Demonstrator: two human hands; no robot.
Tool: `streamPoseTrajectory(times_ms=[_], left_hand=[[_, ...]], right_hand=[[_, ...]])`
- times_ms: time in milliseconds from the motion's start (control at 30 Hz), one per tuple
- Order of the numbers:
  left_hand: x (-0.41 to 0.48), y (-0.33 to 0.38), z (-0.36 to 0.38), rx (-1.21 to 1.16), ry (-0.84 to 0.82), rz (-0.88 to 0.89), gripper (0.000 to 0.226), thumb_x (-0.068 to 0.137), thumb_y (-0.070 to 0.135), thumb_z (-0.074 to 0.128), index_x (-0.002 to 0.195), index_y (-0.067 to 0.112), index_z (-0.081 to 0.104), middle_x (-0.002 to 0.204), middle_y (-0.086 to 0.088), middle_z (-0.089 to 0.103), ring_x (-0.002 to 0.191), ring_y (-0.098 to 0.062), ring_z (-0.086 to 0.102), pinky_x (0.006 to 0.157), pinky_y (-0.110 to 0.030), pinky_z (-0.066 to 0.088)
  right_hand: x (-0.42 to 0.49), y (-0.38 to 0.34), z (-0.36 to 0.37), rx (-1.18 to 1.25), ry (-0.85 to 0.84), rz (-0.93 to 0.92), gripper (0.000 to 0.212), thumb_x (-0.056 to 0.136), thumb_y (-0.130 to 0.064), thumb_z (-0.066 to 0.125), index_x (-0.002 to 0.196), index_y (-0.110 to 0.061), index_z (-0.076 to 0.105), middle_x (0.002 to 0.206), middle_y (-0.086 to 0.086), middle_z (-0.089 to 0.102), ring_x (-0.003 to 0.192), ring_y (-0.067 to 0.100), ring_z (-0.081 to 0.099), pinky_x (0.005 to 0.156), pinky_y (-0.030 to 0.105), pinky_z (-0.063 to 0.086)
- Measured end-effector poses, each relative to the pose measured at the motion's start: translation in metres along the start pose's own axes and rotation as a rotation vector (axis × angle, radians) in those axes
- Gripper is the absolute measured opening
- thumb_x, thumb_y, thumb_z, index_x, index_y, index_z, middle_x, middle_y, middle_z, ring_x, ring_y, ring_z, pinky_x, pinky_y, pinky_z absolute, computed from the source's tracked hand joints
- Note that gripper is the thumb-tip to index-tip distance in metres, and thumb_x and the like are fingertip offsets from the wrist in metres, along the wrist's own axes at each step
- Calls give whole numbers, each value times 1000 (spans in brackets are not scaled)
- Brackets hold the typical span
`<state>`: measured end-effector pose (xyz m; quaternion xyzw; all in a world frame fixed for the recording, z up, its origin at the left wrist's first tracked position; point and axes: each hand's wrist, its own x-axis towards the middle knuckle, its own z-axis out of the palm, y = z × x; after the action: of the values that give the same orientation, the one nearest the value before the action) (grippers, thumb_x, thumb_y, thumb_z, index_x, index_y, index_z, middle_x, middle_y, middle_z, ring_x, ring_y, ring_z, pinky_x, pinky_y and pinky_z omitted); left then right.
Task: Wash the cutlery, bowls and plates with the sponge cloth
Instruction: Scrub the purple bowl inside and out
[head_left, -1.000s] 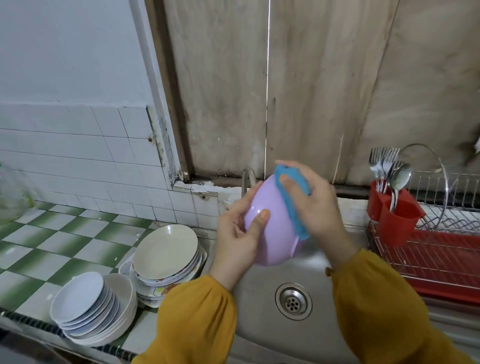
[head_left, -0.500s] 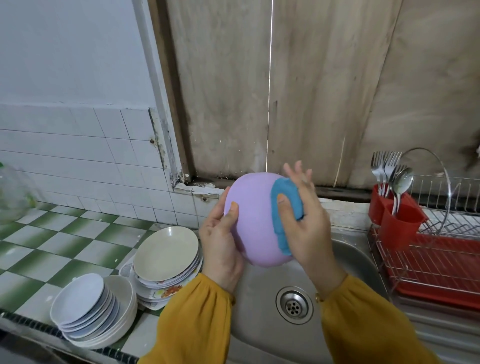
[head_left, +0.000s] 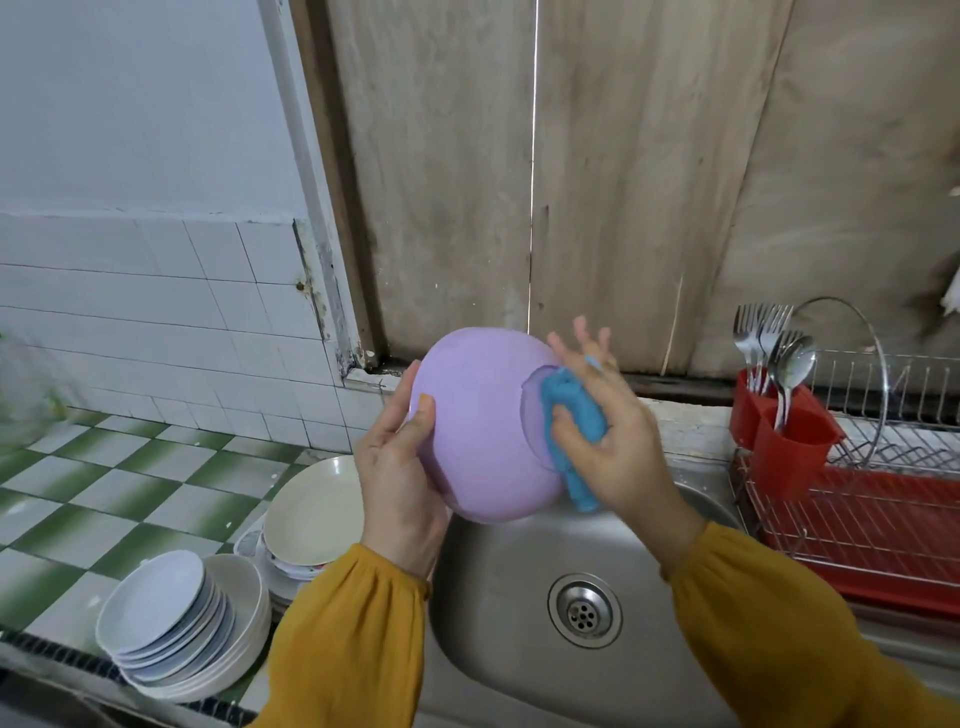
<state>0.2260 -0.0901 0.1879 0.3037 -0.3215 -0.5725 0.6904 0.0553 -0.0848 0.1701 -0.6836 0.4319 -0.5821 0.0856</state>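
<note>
A lilac plastic bowl (head_left: 478, 421) is held over the steel sink (head_left: 509, 582), its outside and foot ring turned toward me. My left hand (head_left: 400, 483) grips its left rim, thumb on the outer wall. My right hand (head_left: 608, 436) presses a blue sponge cloth (head_left: 571, 415) against the bowl's base, fingers spread above it. The bowl's inside is hidden. Forks and spoons (head_left: 774, 348) stand in a red holder at the right.
On the green-checked counter at the left stand a stack of white bowls (head_left: 176, 629) and a pile of cream plates (head_left: 317, 509). A wire rack on a red tray (head_left: 872, 519) sits right of the sink. The drain (head_left: 584, 610) lies below my hands.
The bowl has turned so its base faces me more. My right hand and the cloth slid from the bowl's rim side down onto its foot ring.
</note>
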Motion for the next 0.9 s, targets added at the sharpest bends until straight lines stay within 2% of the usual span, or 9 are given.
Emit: streamPoseTrajectory(times_ms=[100,300,400,467,567,667,733,800,900], left_hand=[[-2,-5,5,28,-22,-9,28,94,6,52,111,24,67,107,11,73,103,-14,65,90,-36,53],[5,2,-1,75,-8,94,27,91,5,57,109,22,68,109,9,72,109,-15,63,88,-30,54],[3,0,0,101,-21,90,29,91,4,56,111,22,67,101,15,73,106,-12,63,87,-28,54],[0,-2,6,103,-11,105,31,92,3,56,117,18,65,99,18,73,104,-6,64,88,-25,54],[-2,0,16,86,27,122,30,93,4,56,120,15,64,98,19,73,100,-2,65,93,-27,52],[-2,0,23,-29,105,44,25,94,6,57,112,18,67,112,2,71,113,-21,64,96,-36,52],[-1,-3,26,-186,108,-103,22,96,10,54,110,22,66,118,-7,69,113,-29,64,98,-45,51],[-1,-7,28,-316,31,-249,24,99,17,50,118,23,62,122,-11,67,111,-35,64,96,-53,50],[1,-13,26,-393,7,-342,24,100,20,44,116,19,62,115,-8,70,99,-29,68,80,-43,58]], right_hand=[[13,-8,2,42,138,181,57,85,-24,52,140,-34,38,158,-6,24,148,4,11,113,10,15],[-9,-16,15,-27,-16,-81,54,89,-18,50,142,-23,42,155,-5,30,148,8,20,120,27,21],[5,-10,11,69,194,149,56,86,-17,51,137,-37,39,156,-11,26,145,2,23,114,15,25],[6,-22,22,113,330,189,55,86,-17,51,135,-38,42,155,-9,29,144,1,25,111,12,26],[-6,-35,37,17,404,-65,47,90,-14,49,137,-20,50,154,4,33,145,20,29,115,34,32],[-19,-35,46,-191,390,-298,42,93,-12,48,135,-14,51,152,16,34,146,30,27,117,46,27],[-27,-30,53,-368,361,-431,35,99,-17,44,133,-18,51,152,13,36,147,29,23,118,46,23],[-35,-18,60,-482,344,-517,32,103,-24,41,133,-23,52,159,3,26,148,27,21,118,47,23],[-38,-1,58,-476,437,-485,39,102,-34,41,140,-34,44,163,-4,11,150,27,13,119,52,14]])
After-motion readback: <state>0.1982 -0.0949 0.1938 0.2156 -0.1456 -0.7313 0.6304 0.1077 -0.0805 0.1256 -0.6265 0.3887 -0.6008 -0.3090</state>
